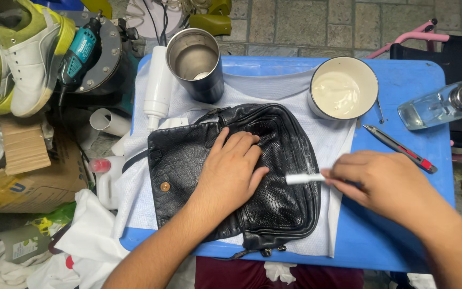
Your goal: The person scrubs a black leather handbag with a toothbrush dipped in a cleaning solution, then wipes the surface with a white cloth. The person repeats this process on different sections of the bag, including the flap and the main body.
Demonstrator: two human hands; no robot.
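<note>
A blue table (pixel 402 235) carries a white cloth (pixel 145 198), and on the cloth lies a black leather bag (pixel 188 160), flap to the left. The left hand (pixel 231 171) rests flat on the bag's middle, fingers spread and gripping nothing. Just right of it, the right hand (pixel 372 179) pinches a thin white stick (pixel 303 179) between its fingertips, the stick's free end over the bag's right edge. Behind the bag stand a steel cup (pixel 194 64) and a white bowl of cream (pixel 343 88); a utility knife (pixel 400 148) lies near the right hand.
</note>
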